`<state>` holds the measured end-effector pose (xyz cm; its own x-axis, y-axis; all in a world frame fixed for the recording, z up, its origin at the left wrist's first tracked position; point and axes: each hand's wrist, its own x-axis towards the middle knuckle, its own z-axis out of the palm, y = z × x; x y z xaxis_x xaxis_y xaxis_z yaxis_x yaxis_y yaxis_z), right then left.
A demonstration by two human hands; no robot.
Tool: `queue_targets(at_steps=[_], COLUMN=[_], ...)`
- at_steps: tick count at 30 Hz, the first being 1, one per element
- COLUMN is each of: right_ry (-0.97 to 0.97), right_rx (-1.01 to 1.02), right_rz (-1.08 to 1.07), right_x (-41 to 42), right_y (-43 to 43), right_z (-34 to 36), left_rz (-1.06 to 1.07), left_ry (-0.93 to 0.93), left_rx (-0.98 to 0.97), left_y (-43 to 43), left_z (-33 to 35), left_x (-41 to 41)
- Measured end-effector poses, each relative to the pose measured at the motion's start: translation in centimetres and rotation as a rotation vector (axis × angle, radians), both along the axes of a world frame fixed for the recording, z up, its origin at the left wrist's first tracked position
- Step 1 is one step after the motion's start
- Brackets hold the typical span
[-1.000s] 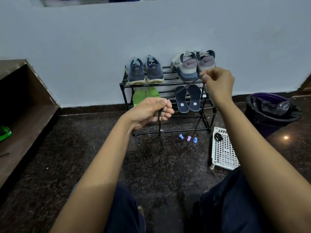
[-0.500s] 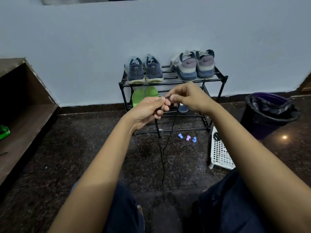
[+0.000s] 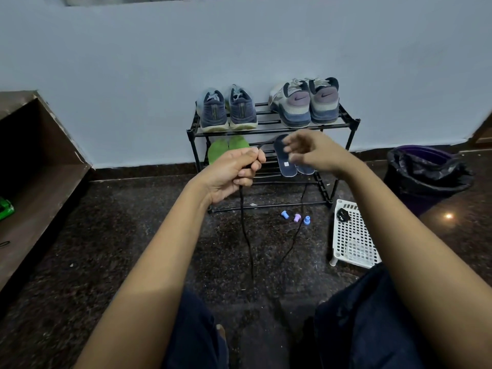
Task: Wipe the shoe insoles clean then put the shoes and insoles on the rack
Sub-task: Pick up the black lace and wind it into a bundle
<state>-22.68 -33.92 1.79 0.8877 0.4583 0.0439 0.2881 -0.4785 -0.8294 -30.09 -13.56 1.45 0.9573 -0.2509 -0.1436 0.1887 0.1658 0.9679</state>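
Loop lace point(image 3: 246, 235), clamped in left hand point(image 3: 231, 174), evenly toward right hand point(image 3: 311, 153), blurred at two o'clock, grip untellable.

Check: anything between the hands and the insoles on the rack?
Only the black lace: the left hand grips it, and it runs across in front of the dark insoles toward the blurred right hand. Nothing else visible blocks the rack.

Right hand point(image 3: 314, 153) motion-blurred, grip unclear; hides part of dark insoles point(image 3: 286, 162). Green object point(image 3: 5, 209) cut by left edge.
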Motion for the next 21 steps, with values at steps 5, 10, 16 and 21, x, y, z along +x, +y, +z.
queue_targets(at_steps=[5,10,16,21], right_ry=[-0.041,-0.336,-0.251,-0.141], right_rx=[0.031,-0.004,-0.364,0.006], right_rz=[0.331,-0.022,-0.392,0.230], right_x=[-1.4,-0.3,2.3,-0.6], right_y=[3.6,3.6,1.4,4.8], right_z=[-0.8,-0.6,-2.3,-1.0], left_rz=[0.050,0.049,0.059,0.099], left_ry=[0.021,0.018,0.023,0.038], left_rx=[-0.028,-0.019,-0.060,-0.075], left_y=[-0.8,-0.8,-0.2,-0.6], left_z=[-0.2,-0.1,0.2,0.0], left_x=[0.1,0.0,0.0,0.2])
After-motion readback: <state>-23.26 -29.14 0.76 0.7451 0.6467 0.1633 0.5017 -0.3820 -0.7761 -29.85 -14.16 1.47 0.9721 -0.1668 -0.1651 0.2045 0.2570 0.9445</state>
